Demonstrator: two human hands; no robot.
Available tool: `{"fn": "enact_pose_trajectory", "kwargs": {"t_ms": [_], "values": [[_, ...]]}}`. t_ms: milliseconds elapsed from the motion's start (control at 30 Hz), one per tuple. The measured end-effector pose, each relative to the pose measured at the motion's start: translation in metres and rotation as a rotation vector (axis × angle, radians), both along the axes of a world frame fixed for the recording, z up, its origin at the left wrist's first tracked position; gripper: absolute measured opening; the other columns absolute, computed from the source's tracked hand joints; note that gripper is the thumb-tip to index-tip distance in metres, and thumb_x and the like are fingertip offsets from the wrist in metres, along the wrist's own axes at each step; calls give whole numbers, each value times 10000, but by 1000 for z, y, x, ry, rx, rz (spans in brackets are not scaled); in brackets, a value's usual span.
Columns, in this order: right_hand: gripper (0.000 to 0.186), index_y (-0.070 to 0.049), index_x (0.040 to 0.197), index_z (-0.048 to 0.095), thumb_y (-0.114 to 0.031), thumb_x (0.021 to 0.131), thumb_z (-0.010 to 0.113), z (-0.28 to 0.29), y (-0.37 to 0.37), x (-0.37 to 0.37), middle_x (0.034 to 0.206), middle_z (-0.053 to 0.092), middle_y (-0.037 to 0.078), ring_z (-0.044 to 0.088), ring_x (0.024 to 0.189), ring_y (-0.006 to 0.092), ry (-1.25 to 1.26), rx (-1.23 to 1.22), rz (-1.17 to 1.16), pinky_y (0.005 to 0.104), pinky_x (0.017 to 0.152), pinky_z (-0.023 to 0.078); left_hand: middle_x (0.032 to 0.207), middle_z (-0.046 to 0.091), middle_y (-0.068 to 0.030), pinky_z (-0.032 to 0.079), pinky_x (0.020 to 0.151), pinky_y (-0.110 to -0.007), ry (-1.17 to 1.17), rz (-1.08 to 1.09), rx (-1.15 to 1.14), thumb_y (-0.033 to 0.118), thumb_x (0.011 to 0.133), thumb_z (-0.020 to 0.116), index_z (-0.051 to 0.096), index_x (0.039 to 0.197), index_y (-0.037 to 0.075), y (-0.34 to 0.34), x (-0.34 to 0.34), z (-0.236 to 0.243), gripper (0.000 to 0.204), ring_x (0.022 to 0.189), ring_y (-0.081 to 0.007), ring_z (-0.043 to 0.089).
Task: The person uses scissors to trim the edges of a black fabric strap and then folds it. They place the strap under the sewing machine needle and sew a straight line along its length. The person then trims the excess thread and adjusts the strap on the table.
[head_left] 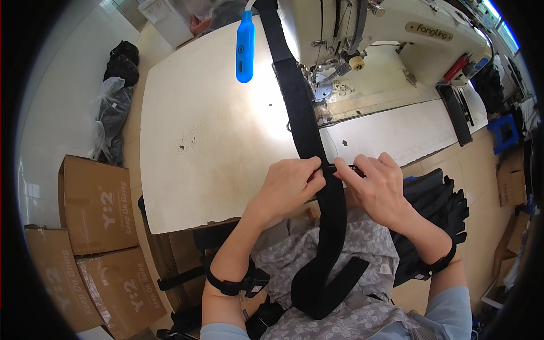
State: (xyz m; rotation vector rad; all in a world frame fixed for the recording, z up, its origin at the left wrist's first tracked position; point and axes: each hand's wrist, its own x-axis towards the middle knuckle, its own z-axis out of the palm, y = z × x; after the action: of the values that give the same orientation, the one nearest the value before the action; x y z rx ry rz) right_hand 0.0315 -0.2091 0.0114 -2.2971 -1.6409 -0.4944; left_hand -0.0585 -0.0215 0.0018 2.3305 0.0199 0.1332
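Note:
A long black fabric strap (332, 212) runs from the far edge of the white table, past the sewing machine (425, 25), and down over my lap, where its end folds back. My left hand (292, 184) is closed in a pinch on the strap's left edge, just in front of the table. Opposite it, my right hand (374, 184) is curled beside the strap's right edge around a small black tool (356, 168), mostly hidden by the fingers. A pale thread seems to run between the machine and this spot. Farther off, the strap passes left of the needle plate (323, 89).
The white table (209, 119) fills the left and middle. A blue control (245, 51) hangs by a cable above it. Cardboard boxes (96, 207) and black bags (116, 107) stand at left. Black strips (433, 209) are piled at my right, near a blue stool (503, 133).

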Motion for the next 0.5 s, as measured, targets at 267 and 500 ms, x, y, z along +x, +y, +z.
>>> {"fn": "enact_pose_trajectory", "kwargs": {"t_ms": [267,500], "values": [[251,-132,1029,628,-137,779,651,4,2,2,664,461,15,498,517,160,32,-10,5,310,565,338,608,525,-174,401,547,-432,-11,10,-10,186,837,559,511,740,21,-1,0,-2,197,577,-365,536],[155,-134,957,615,-246,865,667,8,5,4,621,452,4,493,481,169,86,20,-9,309,543,331,621,545,-166,417,565,-433,28,7,10,194,835,558,524,739,28,0,0,0,194,596,-361,556]]}}
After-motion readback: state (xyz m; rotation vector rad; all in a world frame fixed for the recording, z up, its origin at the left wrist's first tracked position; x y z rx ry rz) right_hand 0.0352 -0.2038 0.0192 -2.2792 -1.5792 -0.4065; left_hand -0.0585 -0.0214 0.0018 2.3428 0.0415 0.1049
